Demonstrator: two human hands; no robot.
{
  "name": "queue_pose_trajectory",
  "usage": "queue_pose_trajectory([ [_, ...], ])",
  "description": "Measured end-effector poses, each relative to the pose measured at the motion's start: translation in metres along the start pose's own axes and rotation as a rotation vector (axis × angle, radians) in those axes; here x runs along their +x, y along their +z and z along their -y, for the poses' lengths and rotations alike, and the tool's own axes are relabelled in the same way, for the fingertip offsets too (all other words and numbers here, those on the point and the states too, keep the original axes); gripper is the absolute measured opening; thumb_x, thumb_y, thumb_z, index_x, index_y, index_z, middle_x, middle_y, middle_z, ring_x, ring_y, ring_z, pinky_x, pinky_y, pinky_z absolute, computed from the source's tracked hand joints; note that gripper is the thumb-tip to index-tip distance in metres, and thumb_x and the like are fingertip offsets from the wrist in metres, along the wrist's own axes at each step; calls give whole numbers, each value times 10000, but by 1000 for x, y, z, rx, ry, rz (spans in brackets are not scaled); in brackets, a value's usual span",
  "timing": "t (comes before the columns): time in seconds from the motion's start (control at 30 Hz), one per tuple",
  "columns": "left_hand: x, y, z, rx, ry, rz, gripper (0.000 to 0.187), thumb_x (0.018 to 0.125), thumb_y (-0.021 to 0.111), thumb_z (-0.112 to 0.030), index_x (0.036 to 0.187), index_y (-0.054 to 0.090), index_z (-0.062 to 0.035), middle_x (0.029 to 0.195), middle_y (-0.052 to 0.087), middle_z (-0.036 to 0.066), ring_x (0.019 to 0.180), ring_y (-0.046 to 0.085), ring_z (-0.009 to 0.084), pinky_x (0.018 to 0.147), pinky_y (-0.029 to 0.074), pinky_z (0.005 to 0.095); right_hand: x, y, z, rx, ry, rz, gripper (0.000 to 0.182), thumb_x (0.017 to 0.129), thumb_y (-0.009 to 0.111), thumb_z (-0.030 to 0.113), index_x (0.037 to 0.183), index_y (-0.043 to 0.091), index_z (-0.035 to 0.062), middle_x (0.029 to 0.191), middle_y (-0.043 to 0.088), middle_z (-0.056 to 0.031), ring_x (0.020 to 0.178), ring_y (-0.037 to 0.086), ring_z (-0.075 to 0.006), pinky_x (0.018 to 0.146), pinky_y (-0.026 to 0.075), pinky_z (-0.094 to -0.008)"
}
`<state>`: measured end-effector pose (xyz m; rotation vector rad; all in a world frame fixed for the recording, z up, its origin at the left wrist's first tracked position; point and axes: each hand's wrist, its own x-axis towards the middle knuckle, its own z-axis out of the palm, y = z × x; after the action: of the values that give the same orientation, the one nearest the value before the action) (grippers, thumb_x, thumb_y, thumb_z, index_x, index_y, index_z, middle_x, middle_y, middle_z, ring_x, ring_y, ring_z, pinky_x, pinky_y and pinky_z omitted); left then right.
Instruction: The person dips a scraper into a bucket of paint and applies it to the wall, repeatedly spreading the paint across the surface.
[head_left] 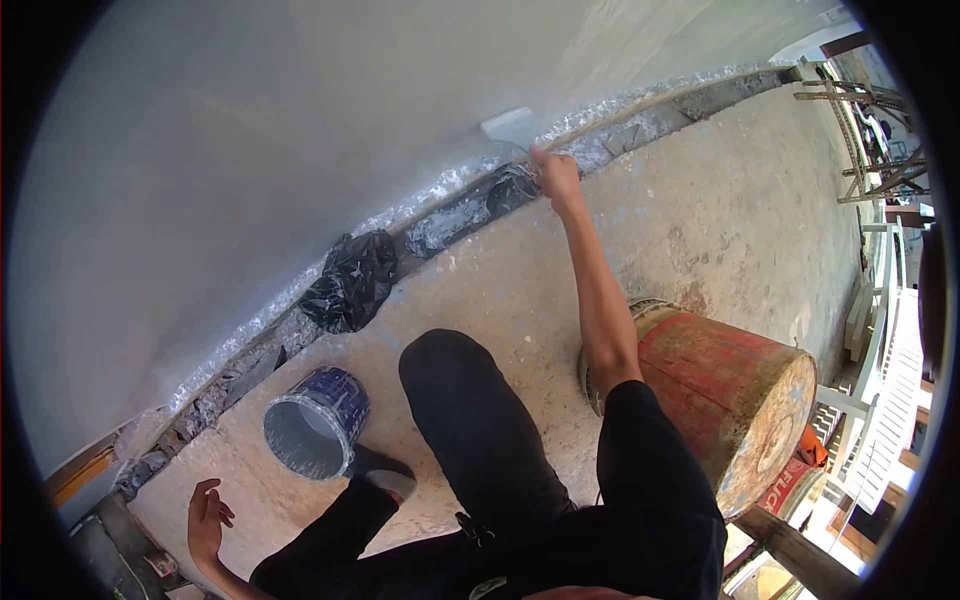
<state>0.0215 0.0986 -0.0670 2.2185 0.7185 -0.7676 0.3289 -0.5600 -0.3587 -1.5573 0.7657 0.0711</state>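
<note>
My right hand is closed around the handle of a paint roller. The pale roller head lies against the lower part of the grey wall, just above its rough white-splashed bottom edge. My left hand hangs at the lower left with fingers apart and slightly curled, holding nothing. Up and to the right of it, a small blue paint bucket stands beside my foot, its inside coated with pale grey paint.
Crumpled black plastic lies in the gap along the wall. A large, stained red bucket is at my right, partly behind my arm. Beyond the concrete ledge are a white railing and metal frames on the right.
</note>
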Motion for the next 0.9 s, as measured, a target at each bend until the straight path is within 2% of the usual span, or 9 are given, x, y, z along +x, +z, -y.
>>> queue_pose_trajectory([
  [0.1, 4, 0, -4, -2, 4, 11, 288, 1013, 422, -250, 1167, 526, -29, 658, 521, 42, 573, 542, 99, 494, 439, 240, -10, 5, -9, 184, -77, 62, 364, 885, 644, 319, 654, 605, 40, 541, 500, -7, 391, 375, -78, 362, 203, -259],
  [0.2, 5, -1, -4, -1, 26, -8, 291, 1014, 418, -251, 1162, 527, -25, 656, 518, 44, 571, 540, 101, 496, 441, 242, 15, 22, -53, 108, -17, 40, 391, 881, 628, 335, 648, 595, 23, 502, 483, -52, 379, 401, -153, 382, 270, -318],
  [0.23, 3, -1, -4, 3, 29, -18, 292, 1015, 417, -250, 1160, 528, -23, 656, 517, 45, 570, 540, 101, 494, 442, 243, 42, 28, -99, -160, -382, -55, 431, 891, 615, 359, 655, 612, -2, 523, 535, -97, 403, 463, -210, 403, 336, -360],
  [0.47, -4, -6, 1, 12, 34, -53, 287, 1017, 414, -244, 1152, 530, -19, 652, 516, 47, 565, 541, 102, 478, 435, 244, 40, 37, -94, -435, -10, -156, 462, 901, 555, 375, 668, 657, -10, 617, 625, -177, 596, 629, -291, 599, 475, -427],
  [0.57, -2, -5, -6, 20, 83, -61, 285, 1017, 415, -239, 1154, 529, -17, 644, 514, 44, 565, 532, 101, 480, 425, 245, 100, 35, -148, -898, -317, -207, 448, 913, 495, 368, 696, 682, 24, 689, 657, -196, 668, 655, -355, 633, 495, -451],
  [0.63, -3, -7, -13, 6, 110, -68, 286, 1017, 413, -237, 1156, 528, -16, 640, 513, 43, 567, 524, 100, 487, 421, 248, 94, 40, -122, -826, -197, -138, 395, 864, 534, 352, 820, 701, -3, 974, 635, -251, 969, 605, -375, 858, 455, -436],
  [0.7, -3, -8, -17, -6, 136, -89, 287, 1016, 415, -236, 1151, 531, -10, 642, 512, 41, 569, 510, 98, 503, 417, 251, 64, 44, -83, -860, -382, -139, 311, 900, 501, 295, 791, 683, 67, 754, 666, -201, 737, 660, -381, 681, 500, -488],
  [0.77, -3, -7, -21, 22, 153, -121, 293, 1017, 413, -241, 1152, 536, -12, 644, 509, 38, 568, 511, 98, 507, 416, 248, 45, 44, -57, -743, -480, -31, 276, 899, 536, 278, 794, 666, 59, 681, 649, -172, 640, 646, -324, 582, 486, -440],
  [0.9, 3, -2, -44, 64, 213, -73, 309, 1019, 411, -250, 1173, 541, -16, 650, 503, 31, 575, 508, 95, 512, 413, 241, -83, 14, 12, 380, 4, 78, 319, 924, 575, 329, 751, 601, 63, 536, 498, -20, 450, 446, -110, 382, 278, -262],
])
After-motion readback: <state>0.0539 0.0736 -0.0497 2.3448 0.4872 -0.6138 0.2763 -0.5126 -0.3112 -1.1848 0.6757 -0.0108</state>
